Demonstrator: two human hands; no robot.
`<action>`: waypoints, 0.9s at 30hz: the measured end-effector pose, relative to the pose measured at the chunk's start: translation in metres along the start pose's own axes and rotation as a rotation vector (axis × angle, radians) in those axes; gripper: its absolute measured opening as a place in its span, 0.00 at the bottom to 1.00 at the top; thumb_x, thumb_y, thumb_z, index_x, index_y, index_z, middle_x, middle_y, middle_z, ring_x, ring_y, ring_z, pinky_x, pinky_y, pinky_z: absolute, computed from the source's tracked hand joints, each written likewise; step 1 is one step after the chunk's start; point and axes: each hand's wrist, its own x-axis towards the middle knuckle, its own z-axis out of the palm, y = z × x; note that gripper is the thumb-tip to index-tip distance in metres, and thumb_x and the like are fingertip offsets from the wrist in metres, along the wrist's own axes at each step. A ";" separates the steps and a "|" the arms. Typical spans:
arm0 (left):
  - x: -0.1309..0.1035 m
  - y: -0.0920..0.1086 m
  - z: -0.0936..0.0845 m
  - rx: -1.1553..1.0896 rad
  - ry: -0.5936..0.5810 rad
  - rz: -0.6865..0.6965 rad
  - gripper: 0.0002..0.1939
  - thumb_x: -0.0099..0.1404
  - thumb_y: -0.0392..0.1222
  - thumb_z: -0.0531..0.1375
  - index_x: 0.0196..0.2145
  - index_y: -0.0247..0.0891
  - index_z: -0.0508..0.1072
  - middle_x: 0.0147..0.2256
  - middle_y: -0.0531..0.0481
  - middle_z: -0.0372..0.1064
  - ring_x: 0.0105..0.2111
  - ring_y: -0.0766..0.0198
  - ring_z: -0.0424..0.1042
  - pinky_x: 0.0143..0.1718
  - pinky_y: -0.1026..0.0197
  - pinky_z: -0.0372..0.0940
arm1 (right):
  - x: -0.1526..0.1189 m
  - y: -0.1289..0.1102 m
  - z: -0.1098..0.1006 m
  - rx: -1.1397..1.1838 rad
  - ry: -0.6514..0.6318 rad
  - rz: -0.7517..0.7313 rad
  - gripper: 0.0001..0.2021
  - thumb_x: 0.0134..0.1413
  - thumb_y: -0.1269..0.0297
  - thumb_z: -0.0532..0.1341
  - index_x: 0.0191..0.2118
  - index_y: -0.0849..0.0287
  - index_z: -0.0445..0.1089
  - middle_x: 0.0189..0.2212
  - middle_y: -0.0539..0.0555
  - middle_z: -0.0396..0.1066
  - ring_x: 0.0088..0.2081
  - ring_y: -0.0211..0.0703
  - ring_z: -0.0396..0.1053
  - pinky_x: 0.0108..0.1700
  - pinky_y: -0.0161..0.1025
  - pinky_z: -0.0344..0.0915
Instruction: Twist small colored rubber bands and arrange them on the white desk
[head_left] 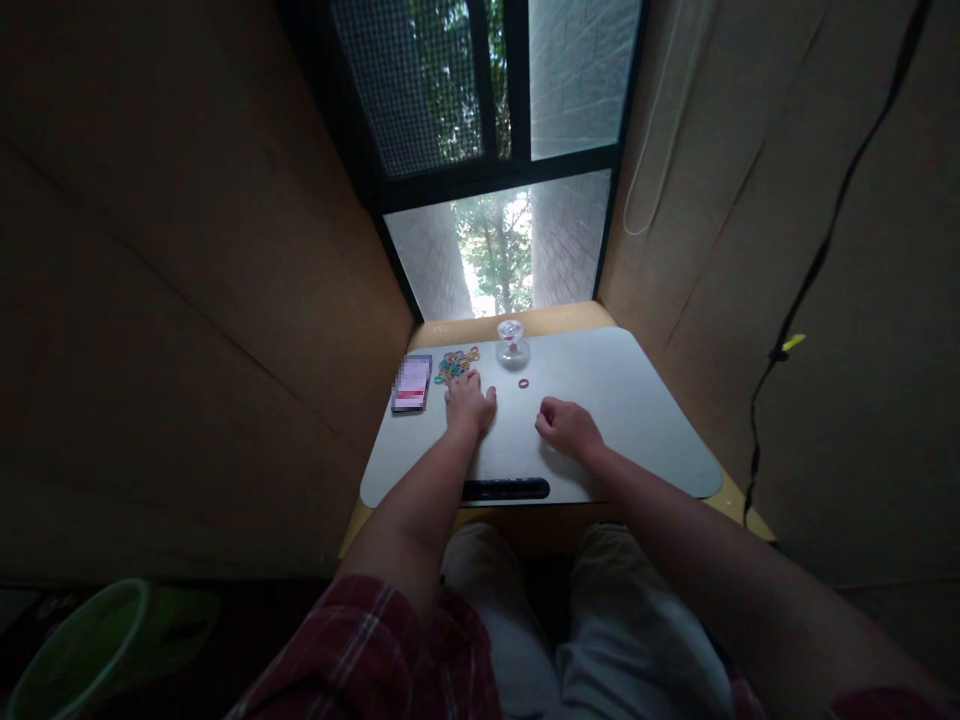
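surface (622, 430): smooth, pale, low sheen
ledge (442, 331): wood look, matt
jar (513, 350): clear, glossy (glass or plastic, can't tell)
rings (454, 367): rubbery look (too small to be sure)
strip (506, 489): black plastic look
phone (412, 384): smooth screen
sleeve (352, 640): plaid cloth, matt
trousers (525, 650): creased cloth

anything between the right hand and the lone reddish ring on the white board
Nothing visible stands between the right hand and the reddish ring. The clear container is beyond the ring, toward the window, not between them.
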 end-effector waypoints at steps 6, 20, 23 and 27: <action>-0.001 -0.007 -0.001 -0.185 0.182 0.077 0.19 0.59 0.39 0.57 0.49 0.34 0.70 0.50 0.41 0.66 0.52 0.52 0.62 0.57 0.49 0.56 | -0.002 0.001 0.002 0.003 -0.004 -0.002 0.10 0.55 0.61 0.53 0.32 0.56 0.70 0.26 0.51 0.71 0.26 0.38 0.62 0.29 0.35 0.47; -0.026 -0.020 -0.014 -0.622 0.039 -0.285 0.11 0.58 0.43 0.60 0.38 0.37 0.76 0.36 0.46 0.76 0.35 0.63 0.75 0.38 0.62 0.68 | -0.001 -0.002 0.000 -0.016 -0.025 0.025 0.10 0.55 0.61 0.54 0.32 0.57 0.70 0.27 0.52 0.72 0.26 0.38 0.63 0.29 0.35 0.48; -0.045 -0.008 -0.020 -0.635 0.015 -0.260 0.10 0.56 0.45 0.62 0.34 0.36 0.74 0.33 0.47 0.75 0.32 0.64 0.74 0.35 0.63 0.68 | -0.002 -0.002 0.000 -0.016 -0.020 0.015 0.10 0.56 0.61 0.54 0.33 0.57 0.70 0.27 0.52 0.72 0.27 0.38 0.64 0.29 0.35 0.48; -0.066 0.014 -0.019 -0.696 -0.066 -0.163 0.09 0.55 0.42 0.63 0.34 0.37 0.71 0.32 0.49 0.74 0.30 0.67 0.73 0.32 0.65 0.66 | -0.003 -0.003 -0.002 0.002 -0.016 -0.028 0.08 0.55 0.61 0.55 0.35 0.56 0.70 0.26 0.50 0.72 0.27 0.38 0.64 0.29 0.34 0.48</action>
